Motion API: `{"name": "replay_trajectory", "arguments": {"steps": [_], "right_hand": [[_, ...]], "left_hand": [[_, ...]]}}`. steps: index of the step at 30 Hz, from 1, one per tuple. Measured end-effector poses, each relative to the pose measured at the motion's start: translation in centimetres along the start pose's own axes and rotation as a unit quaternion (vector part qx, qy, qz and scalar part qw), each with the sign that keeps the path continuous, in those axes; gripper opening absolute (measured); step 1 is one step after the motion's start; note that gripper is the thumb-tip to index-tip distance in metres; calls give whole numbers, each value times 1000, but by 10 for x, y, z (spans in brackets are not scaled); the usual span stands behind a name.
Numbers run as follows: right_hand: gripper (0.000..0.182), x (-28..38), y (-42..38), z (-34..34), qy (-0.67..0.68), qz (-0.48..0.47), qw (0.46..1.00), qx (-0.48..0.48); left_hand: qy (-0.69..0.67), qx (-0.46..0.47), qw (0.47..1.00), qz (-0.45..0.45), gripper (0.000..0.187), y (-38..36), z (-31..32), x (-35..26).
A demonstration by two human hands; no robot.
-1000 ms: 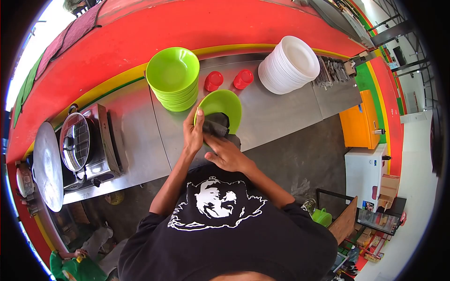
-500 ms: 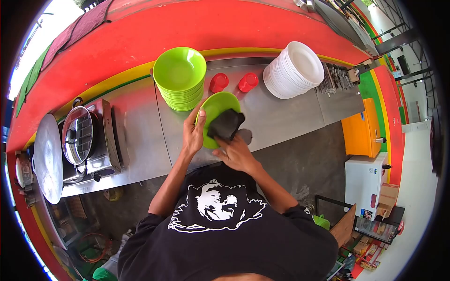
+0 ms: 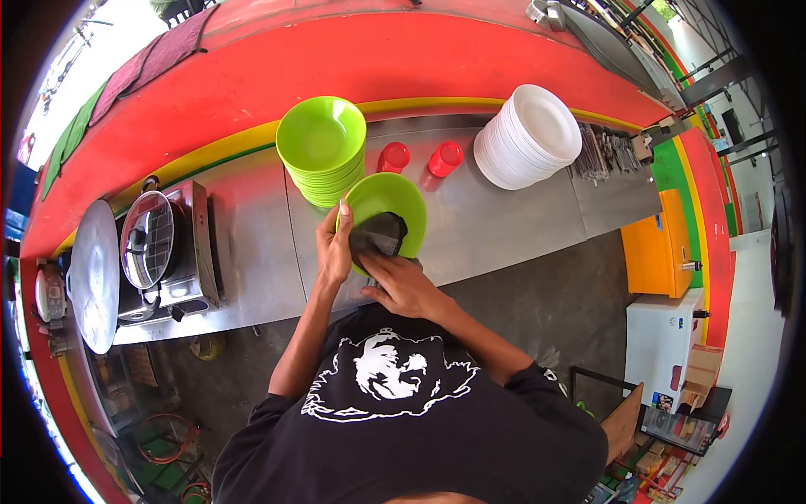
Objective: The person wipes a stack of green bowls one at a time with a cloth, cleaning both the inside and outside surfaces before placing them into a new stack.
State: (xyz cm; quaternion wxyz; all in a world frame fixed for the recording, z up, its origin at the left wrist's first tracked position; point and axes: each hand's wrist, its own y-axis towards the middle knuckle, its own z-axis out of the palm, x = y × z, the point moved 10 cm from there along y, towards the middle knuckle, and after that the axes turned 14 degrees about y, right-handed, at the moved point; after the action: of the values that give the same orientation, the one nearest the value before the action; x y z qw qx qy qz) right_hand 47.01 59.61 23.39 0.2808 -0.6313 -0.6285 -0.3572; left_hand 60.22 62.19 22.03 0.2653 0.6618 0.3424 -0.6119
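Observation:
My left hand (image 3: pixel 334 245) grips the left rim of a green bowl (image 3: pixel 403 197), thumb over the edge, with the bowl tilted toward me. A dark grey cloth (image 3: pixel 382 233) lies against the bowl's lower inside. My right hand (image 3: pixel 403 286) is closed on this cloth and presses it into the bowl near the lower rim. Just behind the held bowl rises a tall stack of green bowls (image 3: pixel 323 139). Two red cups (image 3: pixel 393 157) stand to the right of that stack on the steel counter (image 3: pixel 504 223).
A leaning stack of white plates (image 3: pixel 525 139) stands at the counter's right part, beside a bundle of cutlery (image 3: pixel 609 151). On the left are a stove (image 3: pixel 200 252), a pan with a glass lid (image 3: pixel 149 239) and a large round metal lid (image 3: pixel 94 277). A red wall (image 3: pixel 437 59) borders the back.
The cloth and my right hand have moved left and down inside the bowl, toward its lower rim. My left hand keeps its grip, and the bowl has shifted slightly.

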Motion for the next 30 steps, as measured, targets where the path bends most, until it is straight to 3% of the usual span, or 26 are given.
{"name": "replay_trajectory", "arguments": {"steps": [4, 7, 10, 16, 23, 27, 30], "right_hand": [[65, -8, -16, -20, -101, -80, 992, 10], [72, -20, -25, -23, -54, 7, 992, 114], [76, -30, -31, -19, 11, -2, 990, 141], [78, -22, -31, -36, 51, -84, 994, 48], [76, -49, -57, -49, 23, -5, 998, 53], [75, -51, -75, -61, -67, -95, 993, -15], [68, -58, -78, -46, -34, -79, 996, 9]], "left_hand": [[8, 53, 998, -22, 58, -2, 7, -5], [30, 68, 997, -14, 58, -4, 18, -15], [11, 52, 999, -8, 59, -6, 31, -12], [8, -2, 1000, -27, 61, -9, 47, -12], [23, -7, 999, -34, 58, -20, 63, -14], [8, -34, 997, -69, 57, -31, 61, 3], [-22, -53, 993, -99, 57, -41, 54, 24]]}}
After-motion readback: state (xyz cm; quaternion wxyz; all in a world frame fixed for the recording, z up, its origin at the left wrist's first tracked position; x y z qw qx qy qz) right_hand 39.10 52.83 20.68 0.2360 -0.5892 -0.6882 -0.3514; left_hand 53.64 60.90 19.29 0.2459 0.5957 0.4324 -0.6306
